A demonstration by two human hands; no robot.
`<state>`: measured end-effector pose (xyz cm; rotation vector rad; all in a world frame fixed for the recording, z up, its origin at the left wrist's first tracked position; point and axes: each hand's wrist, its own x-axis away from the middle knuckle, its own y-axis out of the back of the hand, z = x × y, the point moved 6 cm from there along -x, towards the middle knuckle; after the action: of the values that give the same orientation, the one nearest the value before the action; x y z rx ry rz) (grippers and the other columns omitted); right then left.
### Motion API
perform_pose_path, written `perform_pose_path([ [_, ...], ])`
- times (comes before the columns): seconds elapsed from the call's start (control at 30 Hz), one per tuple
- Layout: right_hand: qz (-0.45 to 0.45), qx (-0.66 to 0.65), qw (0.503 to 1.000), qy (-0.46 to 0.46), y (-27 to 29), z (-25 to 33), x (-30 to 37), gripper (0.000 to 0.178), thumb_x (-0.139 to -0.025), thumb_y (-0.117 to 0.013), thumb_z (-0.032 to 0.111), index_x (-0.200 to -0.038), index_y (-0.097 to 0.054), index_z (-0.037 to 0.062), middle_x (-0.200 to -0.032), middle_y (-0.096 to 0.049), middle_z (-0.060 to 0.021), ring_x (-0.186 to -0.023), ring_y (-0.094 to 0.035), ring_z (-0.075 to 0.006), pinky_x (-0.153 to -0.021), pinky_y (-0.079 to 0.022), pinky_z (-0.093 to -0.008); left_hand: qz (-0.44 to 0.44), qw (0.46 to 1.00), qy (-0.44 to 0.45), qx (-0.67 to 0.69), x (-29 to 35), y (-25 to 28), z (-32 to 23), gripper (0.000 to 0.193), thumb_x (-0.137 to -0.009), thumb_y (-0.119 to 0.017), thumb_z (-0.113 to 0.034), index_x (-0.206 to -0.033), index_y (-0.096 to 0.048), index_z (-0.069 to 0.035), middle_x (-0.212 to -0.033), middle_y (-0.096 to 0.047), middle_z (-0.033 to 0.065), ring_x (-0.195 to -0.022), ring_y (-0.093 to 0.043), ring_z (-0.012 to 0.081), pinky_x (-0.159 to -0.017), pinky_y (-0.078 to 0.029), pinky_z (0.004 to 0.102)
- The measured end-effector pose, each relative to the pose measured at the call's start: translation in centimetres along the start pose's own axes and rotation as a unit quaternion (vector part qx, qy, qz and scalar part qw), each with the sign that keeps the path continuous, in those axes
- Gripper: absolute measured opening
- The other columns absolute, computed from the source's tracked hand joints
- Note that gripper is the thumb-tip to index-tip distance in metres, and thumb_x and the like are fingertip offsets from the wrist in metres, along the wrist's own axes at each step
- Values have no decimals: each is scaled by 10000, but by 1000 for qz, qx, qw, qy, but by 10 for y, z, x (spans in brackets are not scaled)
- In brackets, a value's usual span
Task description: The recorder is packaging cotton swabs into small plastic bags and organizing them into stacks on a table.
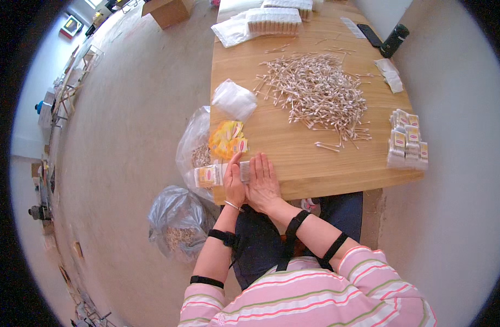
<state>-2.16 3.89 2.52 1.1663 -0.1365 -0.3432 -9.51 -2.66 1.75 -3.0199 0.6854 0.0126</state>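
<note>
Both my hands are at the table's near left corner, around a clear bag of cotton swabs (245, 171). My left hand (235, 186) stands on its edge, closed around the bag, with its thumb on the near side and its fingers beyond. My right hand (263, 184) lies flat with fingers stretched out, against the right side of the bag, partly covering it. Just left of my left hand, a filled pack of cotton swabs (207, 176) with a yellow and red label is at the table's edge. Beyond my fingers sits a pile of yellow labels (228, 140).
A large heap of loose cotton swabs (321, 90) spreads over the wooden table (293, 158). Filled packs (407, 140) stack at the right edge. Clear bags (235, 100) lie at the left edge, bundled swabs (273, 22) at the far end. A dark bottle (394, 41) stands far right.
</note>
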Motion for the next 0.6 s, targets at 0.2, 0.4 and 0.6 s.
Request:
perform_pose_path([
  [0.2,-1,-11,1000,22,1,8,-1,727,-869,-432,353,-1378,-196,-108,-1469,-140,-269,-1394,-80,-379,-1134,-40,-460,-7,1000,-12,-21,-3,6,1,434,-1000,-351,-302,-1222,-524,27,-1256,-537,133,-1233,-434,225,-1053,-285,331],
  [0.4,49,12,998,25,-5,21,-4,711,-891,-388,358,-1391,-173,-100,-1482,-109,-264,-1398,-37,-385,-1136,-13,-473,5,998,-11,-56,-4,19,0,429,-1004,-332,-290,-1242,-499,25,-1273,-522,135,-1233,-439,233,-1063,-289,344],
  [0.6,55,19,998,34,-6,24,-2,728,-886,-394,362,-1385,-165,-116,-1476,-113,-273,-1394,-52,-393,-1136,-30,-472,-24,997,-21,-69,1,21,-8,378,-994,-356,-246,-1187,-540,22,-1241,-549,138,-1207,-463,252,-1038,-313,349],
])
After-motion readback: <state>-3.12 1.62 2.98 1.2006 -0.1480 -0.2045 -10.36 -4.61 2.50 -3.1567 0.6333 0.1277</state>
